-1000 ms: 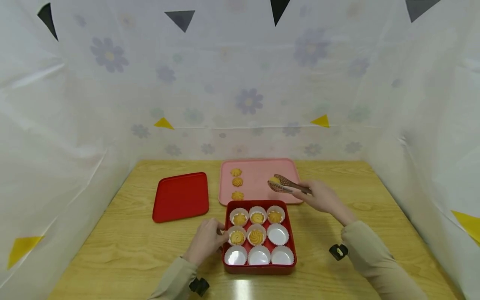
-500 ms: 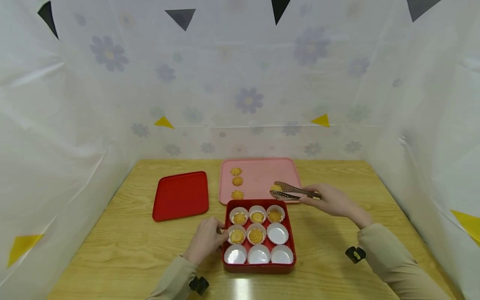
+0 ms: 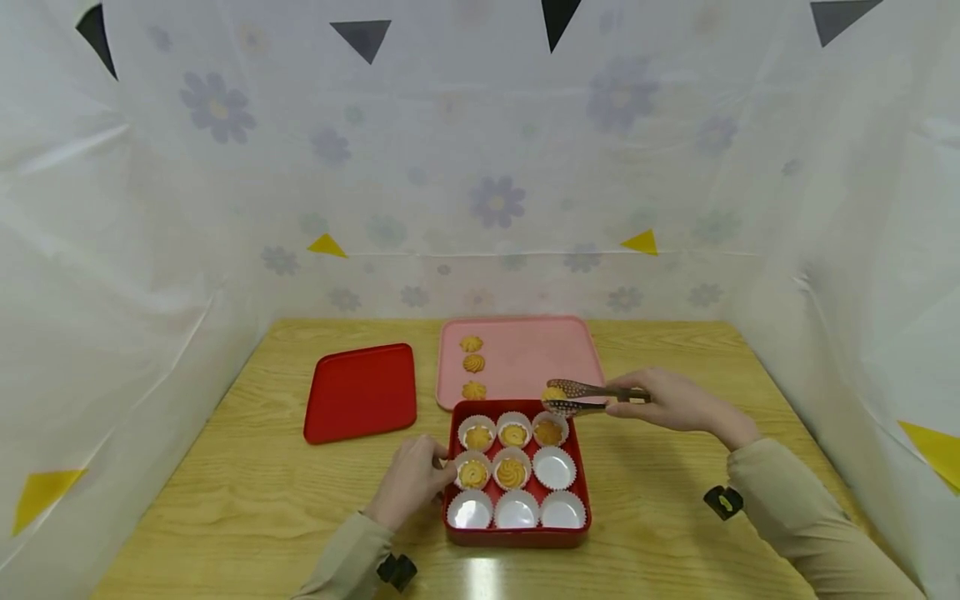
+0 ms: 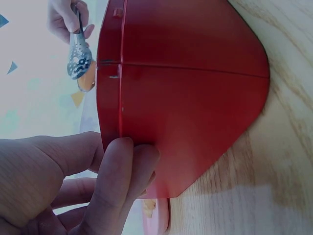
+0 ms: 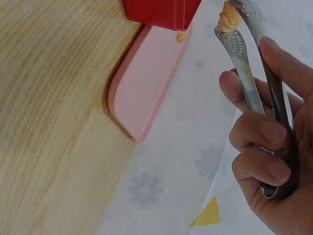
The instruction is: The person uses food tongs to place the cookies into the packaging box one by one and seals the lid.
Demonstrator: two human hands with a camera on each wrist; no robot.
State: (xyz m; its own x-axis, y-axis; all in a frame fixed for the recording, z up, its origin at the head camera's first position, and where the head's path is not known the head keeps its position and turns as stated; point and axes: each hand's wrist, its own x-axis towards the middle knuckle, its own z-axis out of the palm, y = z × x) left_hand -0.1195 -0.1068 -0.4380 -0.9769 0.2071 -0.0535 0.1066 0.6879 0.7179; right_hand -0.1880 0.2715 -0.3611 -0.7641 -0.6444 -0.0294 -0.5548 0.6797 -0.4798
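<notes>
A red box [image 3: 583,483] with white paper cups sits near the table's front; several cups hold cookies, the others stand empty. My left hand [image 3: 411,482] grips the box's left wall [image 4: 110,98], fingers curled over its rim. My right hand [image 3: 675,402] squeezes metal tongs [image 3: 592,393] that pinch a cookie [image 3: 554,393] just above the box's back right corner. In the right wrist view the tongs [image 5: 254,73] hold the cookie [image 5: 229,18] at their tips. Behind the box a pink tray [image 3: 540,354] carries three cookies [image 3: 472,364] in a column at its left.
A red lid [image 3: 362,392] lies flat to the left of the pink tray. The wooden table [image 3: 247,500] is fenced by white flowered sheeting on three sides. Bare wood lies to the right of the box and along the front edge.
My right hand has carried the tongs and cookie from over the pink tray toward me, to the box's back right corner. The left hand has stayed on the box.
</notes>
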